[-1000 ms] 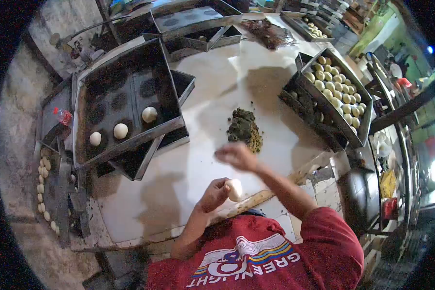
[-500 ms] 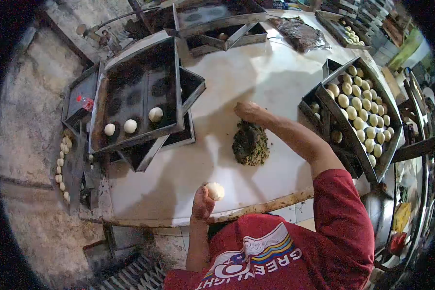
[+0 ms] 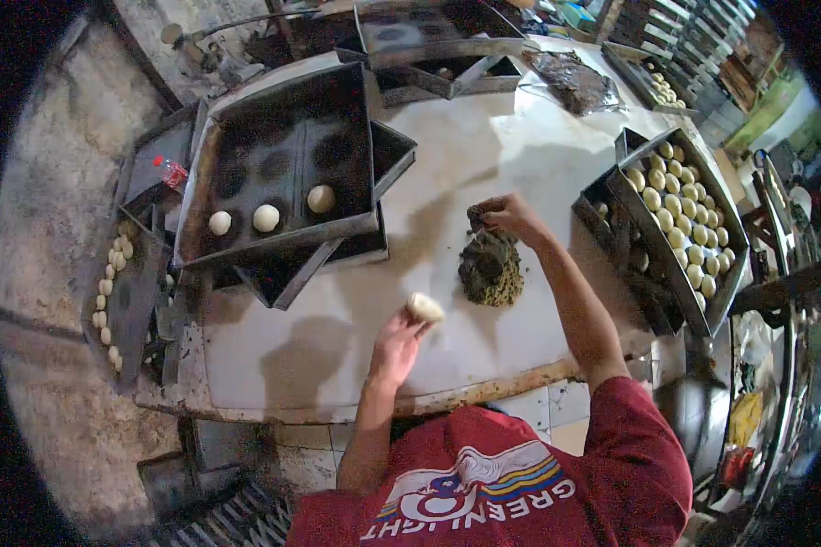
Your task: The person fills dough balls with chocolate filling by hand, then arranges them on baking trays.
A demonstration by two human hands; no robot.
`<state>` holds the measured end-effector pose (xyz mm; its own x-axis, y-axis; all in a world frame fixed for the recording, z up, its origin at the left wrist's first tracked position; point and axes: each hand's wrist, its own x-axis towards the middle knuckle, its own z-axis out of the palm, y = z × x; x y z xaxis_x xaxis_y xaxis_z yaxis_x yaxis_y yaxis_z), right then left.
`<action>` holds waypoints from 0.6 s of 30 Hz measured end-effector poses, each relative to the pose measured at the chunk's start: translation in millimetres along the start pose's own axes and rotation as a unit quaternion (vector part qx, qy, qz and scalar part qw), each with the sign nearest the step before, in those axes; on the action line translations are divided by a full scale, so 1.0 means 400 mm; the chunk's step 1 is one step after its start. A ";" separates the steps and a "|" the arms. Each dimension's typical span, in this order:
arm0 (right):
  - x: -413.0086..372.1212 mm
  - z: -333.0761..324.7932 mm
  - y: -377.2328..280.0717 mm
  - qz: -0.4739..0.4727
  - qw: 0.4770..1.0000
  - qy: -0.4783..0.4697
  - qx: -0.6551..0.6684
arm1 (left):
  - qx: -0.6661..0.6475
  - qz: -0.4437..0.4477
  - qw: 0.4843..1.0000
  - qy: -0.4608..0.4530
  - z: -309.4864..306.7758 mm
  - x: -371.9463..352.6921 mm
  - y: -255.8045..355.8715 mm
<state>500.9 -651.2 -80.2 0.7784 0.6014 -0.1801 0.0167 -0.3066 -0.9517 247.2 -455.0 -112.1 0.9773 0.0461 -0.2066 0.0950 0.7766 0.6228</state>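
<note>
My left hand point(image 3: 399, 346) holds a pale round dough piece point(image 3: 425, 307) at its fingertips, raised above the near part of the table. My right hand point(image 3: 511, 217) pinches a small dark lump of filling point(image 3: 476, 215) just beyond the main heap. That heap of dark green, crumbly filling point(image 3: 491, 272) lies on the white table point(image 3: 337, 337), directly below my right hand. To the left, a dark metal tray point(image 3: 287, 239) rests on other stacked trays and bears several separate dough balls, among them one at its front middle point(image 3: 265, 218).
At the right, a stacked tray point(image 3: 737, 264) holds rows of dough balls. Far left, another tray point(image 3: 141, 314) carries small balls. A dark plastic-wrapped mass point(image 3: 575, 82) lies at the back, near a tray point(image 3: 611, 56) with pale balls. A red-capped bottle point(image 3: 171, 173) lies at left.
My left hand has risen away from the table's near edge with the dough. My right hand now shows a dark lump in its fingers, above the heap's far side. The view has shifted slightly.
</note>
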 end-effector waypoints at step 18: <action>-0.270 0.228 0.034 -0.089 0.866 0.311 -0.381 | -0.062 -0.165 0.980 -0.098 -0.136 -0.108 0.061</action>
<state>359.7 -653.1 -96.4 0.9045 0.2487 0.3464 0.3962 -0.7904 -0.4673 197.0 -403.8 -128.9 0.9162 -0.3317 -0.2249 0.3995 0.7997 0.4481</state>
